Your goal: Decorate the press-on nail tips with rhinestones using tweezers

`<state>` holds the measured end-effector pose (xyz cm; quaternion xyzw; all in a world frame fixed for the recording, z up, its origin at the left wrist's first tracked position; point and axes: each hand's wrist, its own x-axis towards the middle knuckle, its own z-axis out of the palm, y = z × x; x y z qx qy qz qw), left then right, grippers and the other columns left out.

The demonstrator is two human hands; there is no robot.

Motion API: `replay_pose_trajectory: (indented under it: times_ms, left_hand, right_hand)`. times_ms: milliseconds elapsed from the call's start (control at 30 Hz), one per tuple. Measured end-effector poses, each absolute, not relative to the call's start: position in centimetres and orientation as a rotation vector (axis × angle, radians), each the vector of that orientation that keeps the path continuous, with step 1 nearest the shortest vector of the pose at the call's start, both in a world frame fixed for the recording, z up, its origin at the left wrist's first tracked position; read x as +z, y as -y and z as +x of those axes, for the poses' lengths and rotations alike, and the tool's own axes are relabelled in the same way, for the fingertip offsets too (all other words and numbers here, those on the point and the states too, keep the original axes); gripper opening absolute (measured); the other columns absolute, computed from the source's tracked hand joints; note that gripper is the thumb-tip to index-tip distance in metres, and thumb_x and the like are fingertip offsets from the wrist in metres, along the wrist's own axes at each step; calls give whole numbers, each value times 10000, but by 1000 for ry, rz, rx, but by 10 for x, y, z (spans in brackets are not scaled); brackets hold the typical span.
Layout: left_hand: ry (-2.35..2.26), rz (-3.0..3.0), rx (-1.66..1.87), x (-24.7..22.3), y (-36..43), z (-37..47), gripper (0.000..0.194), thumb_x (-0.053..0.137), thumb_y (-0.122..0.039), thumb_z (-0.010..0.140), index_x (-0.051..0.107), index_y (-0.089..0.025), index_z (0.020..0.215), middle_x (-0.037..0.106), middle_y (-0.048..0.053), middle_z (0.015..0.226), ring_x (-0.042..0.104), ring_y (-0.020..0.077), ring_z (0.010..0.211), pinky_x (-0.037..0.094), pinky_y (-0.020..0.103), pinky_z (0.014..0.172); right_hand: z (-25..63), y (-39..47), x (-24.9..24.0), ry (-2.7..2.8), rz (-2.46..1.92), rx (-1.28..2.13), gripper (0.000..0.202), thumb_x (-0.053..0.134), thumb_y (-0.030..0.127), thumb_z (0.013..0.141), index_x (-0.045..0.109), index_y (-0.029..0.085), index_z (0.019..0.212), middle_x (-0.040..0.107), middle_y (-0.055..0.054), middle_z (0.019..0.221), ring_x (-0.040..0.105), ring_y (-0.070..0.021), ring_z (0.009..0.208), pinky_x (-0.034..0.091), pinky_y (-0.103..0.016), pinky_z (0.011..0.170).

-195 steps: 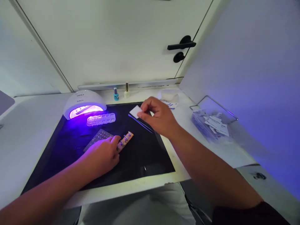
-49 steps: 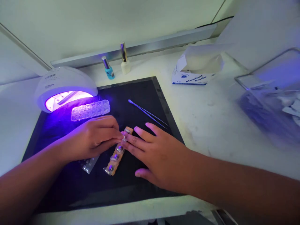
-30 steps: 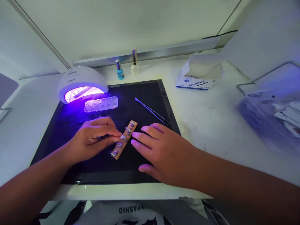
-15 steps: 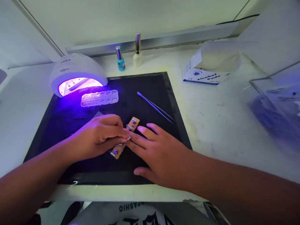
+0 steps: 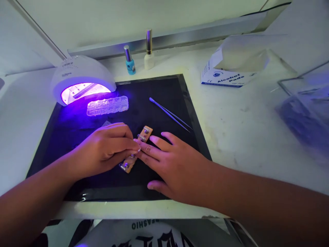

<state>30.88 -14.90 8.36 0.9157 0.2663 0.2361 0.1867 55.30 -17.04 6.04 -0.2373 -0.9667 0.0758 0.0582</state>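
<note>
My left hand is closed in a pinch at the fingertips of my right hand. A tiny whitish bit shows at the pinch; I cannot tell whether it is a nail or something held. My right hand lies palm down, its fingers stretched toward the left hand and its thumb apart. Beneath the meeting fingertips lies an orange-brown strip carrying small clear and silvery pieces, its middle hidden by the fingers. Tweezers rest on the black mat beyond the right hand.
A lit, white nail lamp stands at the back left, with a clear compartment box before it. Behind the mat are a blue polish bottle and a cream one. An open alcohol pads box sits at the back right.
The whole view has shifted slightly, moving most things a little up and left. Both hands keep nearly the same pose, the left still pinching at the right fingertips.
</note>
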Motion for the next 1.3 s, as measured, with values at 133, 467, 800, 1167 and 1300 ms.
replay_pose_trajectory:
  times_ms: [133, 467, 800, 1167, 1300]
  left_hand:
    - [-772, 2587, 624, 83, 147, 309, 145, 580, -139, 1014, 703, -133, 937, 651, 40, 800, 594, 127, 715, 480, 235, 643]
    - [-829, 2478, 610, 98, 158, 291, 95, 620, -113, 999, 701, -161, 990, 641, 1, 862, 604, 83, 777, 484, 163, 694]
    - [-782, 2528, 505, 90, 164, 302, 130, 566, -153, 1033, 696, -158, 1033, 643, 12, 827, 579, 112, 737, 457, 224, 663]
    - [-807, 2586, 479, 91, 166, 304, 246, 519, -177, 1053, 717, -114, 921, 634, 41, 791, 543, 134, 706, 449, 253, 632]
    - [-817, 2603, 463, 93, 164, 300, 240, 529, -166, 1047, 715, -117, 903, 631, 37, 788, 543, 134, 706, 447, 260, 642]
  right_hand:
    - [553, 171, 60, 2932, -715, 230, 724, 596, 524, 984, 452, 104, 1555, 464, -110, 1627, 560, -354, 1309, 431, -572, 1066]
    - [561, 173, 63, 2879, -634, 88, 647, 648, 518, 952, 599, 91, 1435, 594, -125, 1526, 628, -330, 1220, 462, -522, 1004]
    - [557, 178, 61, 2855, -532, 72, 614, 648, 506, 951, 602, 131, 1435, 659, -59, 1465, 646, -281, 1142, 450, -427, 857]
    - [549, 179, 57, 2851, -603, 58, 676, 635, 581, 941, 585, 138, 1449, 628, -49, 1501, 589, -264, 1136, 369, -447, 894]
    - [548, 179, 57, 2861, -613, 68, 672, 620, 575, 953, 562, 152, 1472, 594, -43, 1534, 582, -265, 1162, 358, -462, 921]
